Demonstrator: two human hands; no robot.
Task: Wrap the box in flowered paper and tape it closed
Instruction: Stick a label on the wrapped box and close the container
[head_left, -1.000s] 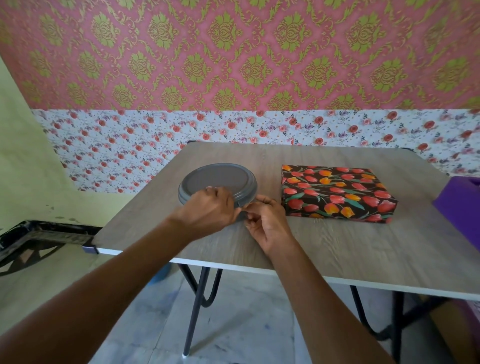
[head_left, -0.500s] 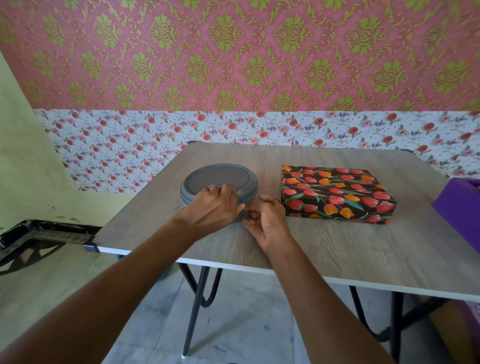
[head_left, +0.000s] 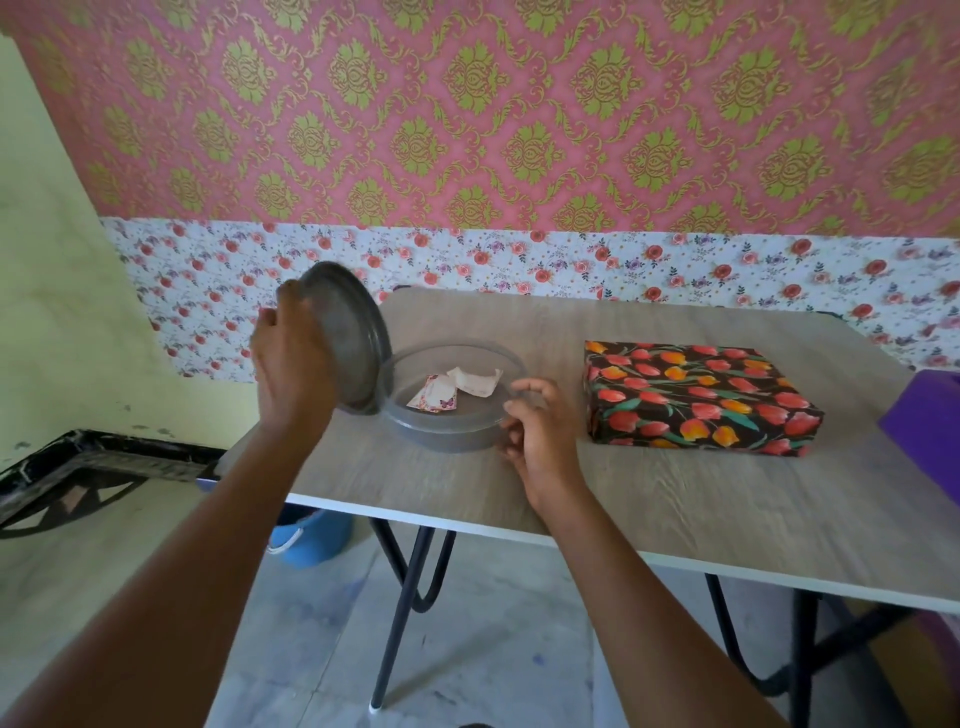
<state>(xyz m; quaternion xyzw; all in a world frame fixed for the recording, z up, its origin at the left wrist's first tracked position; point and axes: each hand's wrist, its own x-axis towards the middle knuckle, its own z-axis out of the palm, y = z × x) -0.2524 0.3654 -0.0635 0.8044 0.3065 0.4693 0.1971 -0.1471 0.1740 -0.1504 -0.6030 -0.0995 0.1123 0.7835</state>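
A: What changed?

B: Half a second ago we had both hands bunched at the front rim of the shut round grey container (head_left: 447, 439). Now the lid (head_left: 350, 332) is off: the left hand (head_left: 291, 364) grips it, tilted up on edge at the container's left side.

A: Right hand (head_left: 537, 434)?

B: Apart from the left now, fingers loosely curled against the container's right wall. We can't tell whether it grips or only touches.

A: Inside?

B: A few small printed paper pieces (head_left: 457, 388), maybe stickers or labels.

A: And the box (head_left: 696, 397)?

B: Flat on the table (head_left: 675, 504), right of the container, untouched, already covered in tulip paper. We judge the wrapping is done and the opened container supplies the seal.
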